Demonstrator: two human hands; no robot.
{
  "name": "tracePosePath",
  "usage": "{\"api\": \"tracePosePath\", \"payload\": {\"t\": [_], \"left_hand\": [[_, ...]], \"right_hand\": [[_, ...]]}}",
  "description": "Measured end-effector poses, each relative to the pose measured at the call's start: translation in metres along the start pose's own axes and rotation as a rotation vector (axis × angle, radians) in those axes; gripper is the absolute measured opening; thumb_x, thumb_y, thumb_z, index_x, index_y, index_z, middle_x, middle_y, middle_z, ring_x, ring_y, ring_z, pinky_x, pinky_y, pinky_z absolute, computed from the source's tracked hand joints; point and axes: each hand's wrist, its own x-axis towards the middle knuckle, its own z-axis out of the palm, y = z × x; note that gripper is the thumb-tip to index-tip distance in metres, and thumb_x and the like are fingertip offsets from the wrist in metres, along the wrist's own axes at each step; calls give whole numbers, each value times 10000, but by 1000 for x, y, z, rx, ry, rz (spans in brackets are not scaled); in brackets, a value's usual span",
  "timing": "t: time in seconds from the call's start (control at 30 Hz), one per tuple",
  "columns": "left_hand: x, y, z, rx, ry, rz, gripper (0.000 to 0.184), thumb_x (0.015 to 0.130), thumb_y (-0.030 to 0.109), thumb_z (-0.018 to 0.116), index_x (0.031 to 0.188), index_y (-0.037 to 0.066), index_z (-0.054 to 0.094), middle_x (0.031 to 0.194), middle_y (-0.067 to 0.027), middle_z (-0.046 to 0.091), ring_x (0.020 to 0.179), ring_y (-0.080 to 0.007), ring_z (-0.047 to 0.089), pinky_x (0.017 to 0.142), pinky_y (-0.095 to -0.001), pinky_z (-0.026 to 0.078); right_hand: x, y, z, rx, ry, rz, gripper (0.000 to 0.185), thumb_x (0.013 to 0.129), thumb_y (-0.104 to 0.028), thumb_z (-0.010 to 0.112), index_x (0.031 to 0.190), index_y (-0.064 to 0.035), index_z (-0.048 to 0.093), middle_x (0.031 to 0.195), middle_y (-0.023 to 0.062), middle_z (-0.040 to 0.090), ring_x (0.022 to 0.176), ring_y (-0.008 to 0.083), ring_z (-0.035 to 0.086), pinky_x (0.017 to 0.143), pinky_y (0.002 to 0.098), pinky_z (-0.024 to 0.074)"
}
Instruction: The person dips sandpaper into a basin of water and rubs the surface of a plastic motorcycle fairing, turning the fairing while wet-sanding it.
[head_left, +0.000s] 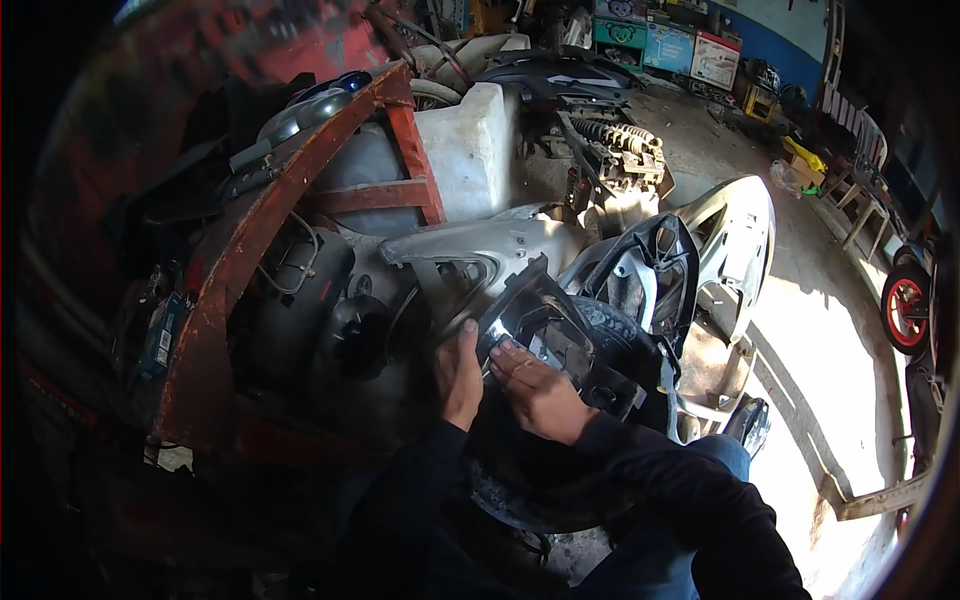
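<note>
A dark plastic motorcycle body panel (pixel 527 290) stands tilted in front of me, its hollow side showing cut-outs and ribs. My left hand (pixel 461 381) holds the panel's left edge, thumb upright and fingers partly hidden in shadow behind it. On the panel's inner face, my right hand (pixel 543 393) presses with its fingers bent and close together. A bright patch of light lies just above those fingertips. Whatever is under them, if anything, is hidden. Behind the panel rests a round black tyre-like part (pixel 610 325), partly covered.
A rusty red metal frame (pixel 215 290) rises at my left, beside a dark cylindrical tank (pixel 315 270). Grey (pixel 490 240) and white (pixel 740 230) motorcycle fairings lie ahead, near shock absorbers (pixel 625 145). A red-rimmed wheel (pixel 905 308) stands far right.
</note>
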Motion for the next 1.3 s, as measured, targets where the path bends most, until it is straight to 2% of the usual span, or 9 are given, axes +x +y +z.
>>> {"api": "tracePosePath", "payload": {"t": [0.1,0.3,0.43,0.53,0.67,0.77,1.03,1.17,1.3], "left_hand": [[-2,1,0,13,-23,-29,628,989,504,451,942,-87,660,851,-194,672,781,-248,574,754,-401,439],[-1,11,5,-39,-6,19,615,980,503,485,863,-79,646,785,-160,663,753,-223,561,722,-385,435],[-1,10,8,2,8,-35,597,982,492,499,824,-67,635,733,-124,636,728,-179,533,698,-366,423],[-4,12,14,-78,30,-6,593,984,494,498,821,-58,638,733,-107,632,725,-168,527,698,-360,422],[-3,18,3,14,-51,-55,608,990,509,478,902,-59,677,829,-116,681,785,-186,581,752,-344,450],[-3,22,8,-31,-77,-81,616,999,505,465,951,-69,683,869,-126,692,793,-192,580,764,-340,452],[4,21,1,-187,-232,-254,601,1008,506,487,1098,-66,645,977,-57,642,932,-154,556,866,-324,440],[5,18,1,-141,-272,-144,563,1014,497,485,1094,-31,662,1021,-70,651,958,-147,560,880,-317,434],[7,20,-5,-191,-318,-255,558,1023,480,472,1071,-44,657,1039,-73,652,981,-147,563,888,-318,431]], "right_hand": [[16,35,-4,32,158,304,346,767,26,618,1105,88,651,1176,270,634,1154,396,610,1038,427,472],[9,3,-3,131,-11,70,339,801,54,549,1127,102,629,1192,288,622,1193,384,594,1057,422,454],[18,33,0,79,277,396,382,771,64,573,1145,63,653,1200,247,640,1207,361,594,1067,436,445],[6,1,3,109,-13,69,380,799,51,559,1172,66,633,1253,265,607,1226,382,570,1070,410,443],[21,28,-4,9,207,299,389,776,58,587,1160,59,645,1224,251,628,1233,390,563,1064,423,454],[7,0,1,98,-44,-2,389,734,62,609,1121,61,643,1165,234,647,1186,373,599,1050,420,473],[15,0,-8,67,70,-37,298,794,5,587,1082,65,636,1098,238,658,1024,375,661,887,412,554],[24,34,-18,67,194,258,308,772,23,597,1075,62,636,1103,231,654,1089,371,640,983,412,515],[19,1,-12,130,36,-45,256,775,60,559,1013,65,655,1079,232,662,1091,376,640,974,417,519]]}}
